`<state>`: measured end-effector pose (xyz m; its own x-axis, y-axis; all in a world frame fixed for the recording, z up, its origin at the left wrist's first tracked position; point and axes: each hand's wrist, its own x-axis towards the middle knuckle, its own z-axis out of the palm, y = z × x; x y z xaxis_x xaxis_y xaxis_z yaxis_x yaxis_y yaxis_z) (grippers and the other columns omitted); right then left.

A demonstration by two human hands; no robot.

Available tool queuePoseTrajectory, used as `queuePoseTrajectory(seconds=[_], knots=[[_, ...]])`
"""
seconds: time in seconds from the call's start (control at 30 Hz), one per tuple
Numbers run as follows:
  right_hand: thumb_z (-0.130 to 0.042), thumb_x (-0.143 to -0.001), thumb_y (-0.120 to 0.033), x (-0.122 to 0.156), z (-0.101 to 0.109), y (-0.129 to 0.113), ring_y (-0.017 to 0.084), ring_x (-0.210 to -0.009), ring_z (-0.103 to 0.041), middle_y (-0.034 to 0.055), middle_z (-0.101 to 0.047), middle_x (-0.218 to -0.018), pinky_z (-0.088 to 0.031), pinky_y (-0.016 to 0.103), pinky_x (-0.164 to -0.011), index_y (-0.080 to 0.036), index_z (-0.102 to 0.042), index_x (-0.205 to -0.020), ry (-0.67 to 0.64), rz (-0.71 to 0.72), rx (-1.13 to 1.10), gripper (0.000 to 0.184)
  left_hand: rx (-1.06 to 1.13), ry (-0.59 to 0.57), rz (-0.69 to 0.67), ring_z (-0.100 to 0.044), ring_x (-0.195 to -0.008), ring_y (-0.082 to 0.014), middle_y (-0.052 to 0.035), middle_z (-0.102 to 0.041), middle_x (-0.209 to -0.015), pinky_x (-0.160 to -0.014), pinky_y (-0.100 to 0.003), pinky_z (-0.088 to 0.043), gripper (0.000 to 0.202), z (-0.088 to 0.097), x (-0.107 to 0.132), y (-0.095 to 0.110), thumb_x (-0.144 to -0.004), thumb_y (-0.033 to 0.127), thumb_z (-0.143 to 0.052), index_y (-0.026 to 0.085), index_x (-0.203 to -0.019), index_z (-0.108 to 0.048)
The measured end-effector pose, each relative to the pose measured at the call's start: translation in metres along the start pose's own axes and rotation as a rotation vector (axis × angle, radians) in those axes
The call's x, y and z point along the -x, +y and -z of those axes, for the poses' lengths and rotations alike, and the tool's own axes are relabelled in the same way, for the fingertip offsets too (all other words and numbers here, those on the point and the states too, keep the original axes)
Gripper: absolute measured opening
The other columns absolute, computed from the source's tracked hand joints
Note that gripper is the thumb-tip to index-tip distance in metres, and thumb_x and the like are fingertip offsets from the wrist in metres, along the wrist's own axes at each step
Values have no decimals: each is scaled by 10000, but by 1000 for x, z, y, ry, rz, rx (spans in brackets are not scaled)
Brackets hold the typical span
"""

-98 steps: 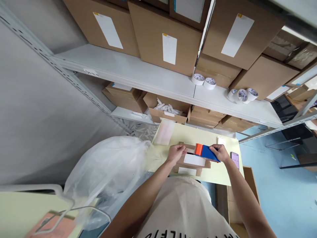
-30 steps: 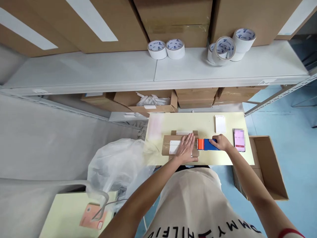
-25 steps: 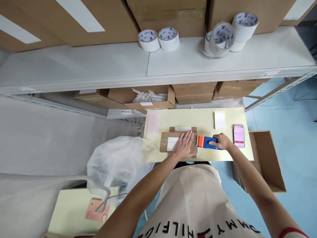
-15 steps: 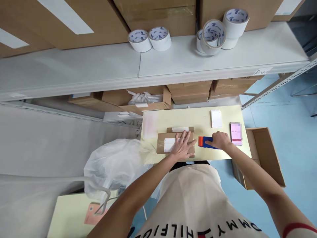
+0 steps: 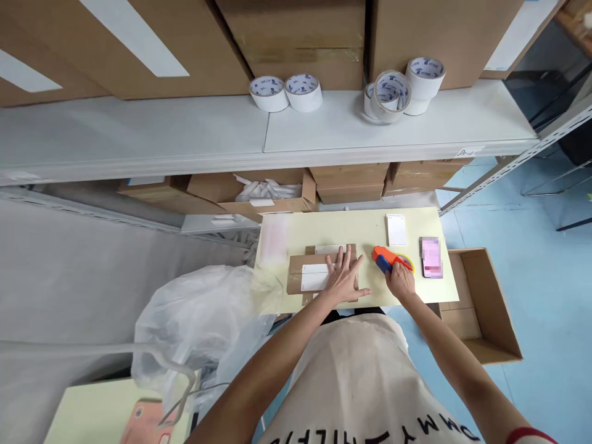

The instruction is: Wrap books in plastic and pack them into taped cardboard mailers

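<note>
On the pale yellow table, my left hand lies with fingers spread on the right part of a small cardboard box. The box bears a white label and rests across another cardboard piece, mostly covered by it. My right hand grips a tape dispenser in orange and blue, with a yellow-edged roll at its right end. The dispenser is just right of the box, apart from it.
Behind the dispenser lies a stack of white labels; a phone is to its right. An open carton stands on the floor at right. Tape rolls sit on the grey shelf. Clear plastic sheeting bulges at left.
My right hand has lifted and turned the tape dispenser, so its orange side and roll now show. My left hand stays on the box. The head view has shifted slightly.
</note>
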<state>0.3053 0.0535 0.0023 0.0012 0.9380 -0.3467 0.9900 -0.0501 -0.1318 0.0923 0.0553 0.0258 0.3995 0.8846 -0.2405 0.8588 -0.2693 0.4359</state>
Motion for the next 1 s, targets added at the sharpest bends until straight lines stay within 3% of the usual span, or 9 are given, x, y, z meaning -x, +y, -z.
queuePoseTrajectory(seconds=[0.07,0.17,0.3,0.43,0.53,0.6,0.77,0.87,1.0], knots=[[-411,-915,-197,3,-21,6,290,-917,-657,177,-680,-962,-461,385,-792,-93,-555,-1078,12,0,-8,241,101,47,-20,5,-1468,-421,-164,54,-1617,-1102,-694,-69,897,1,6,-10,-792,559,-603,241,-1521,-186],[-408,-922,-175,6,-43,13,290,-970,-648,172,-670,-1005,-470,393,-844,-107,-550,-1109,3,14,-40,245,190,180,9,-21,-1491,-310,-135,12,-1624,-1165,-549,-155,639,6,20,-26,-944,380,-389,222,-1521,-166],[-458,-890,-158,14,-48,15,333,-1114,-588,220,-614,-1153,-460,455,-931,-81,-460,-1279,96,40,-126,396,160,370,198,-40,-1492,-295,-143,-135,-1610,-1182,-545,-114,570,17,49,-54,-952,369,-365,196,-1486,-262],[-568,-857,-293,28,-39,-5,367,-1375,-343,229,-390,-1452,-347,551,-1079,-127,-194,-1487,243,205,-319,751,261,520,463,-57,-1487,-325,-170,-117,-1609,-1181,-561,-117,685,21,80,-97,-909,473,-439,156,-1483,-243],[-674,-782,-374,35,-40,-36,322,-1447,-233,169,-243,-1563,-325,502,-1127,-203,-49,-1532,112,369,-493,991,525,483,613,-169,-1472,-298,-157,-200,-1594,-1193,-447,-197,755,15,93,-122,-896,578,-400,126,-1478,-238],[-718,-736,-374,37,-45,-56,312,-1451,-232,165,-217,-1577,-334,481,-1126,-215,-20,-1537,36,415,-601,1074,724,393,570,-324,-1420,-281,-151,-365,-1529,-1159,-396,-294,751,9,97,-127,-892,640,-330,130,-1444,-322],[-686,-754,-453,38,-38,-80,318,-1234,-520,177,-466,-1418,-512,449,-905,-215,-208,-1516,17,283,-935,931,1068,368,378,-472,-1318,-292,-126,-553,-1390,-1045,-383,-424,807,8,102,-127,-784,762,-413,181,-1337,-503],[-692,-713,-559,36,-11,-83,269,-993,-626,136,-603,-1247,-543,388,-770,-215,-436,-1399,65,153,-1094,809,1308,443,356,-528,-1245,-321,-139,-590,-1339,-945,-394,-472,847,19,102,-134,-693,787,-522,183,-1287,-541],[-583,-758,-658,27,24,-93,215,-825,-640,90,-680,-999,-542,348,-718,-186,-585,-1172,159,-108,-1287,628,1415,470,306,-568,-1169,-300,-120,-620,-1280,-845,-362,-493,781,38,94,-140,-670,792,-537,205,-1183,-580]])
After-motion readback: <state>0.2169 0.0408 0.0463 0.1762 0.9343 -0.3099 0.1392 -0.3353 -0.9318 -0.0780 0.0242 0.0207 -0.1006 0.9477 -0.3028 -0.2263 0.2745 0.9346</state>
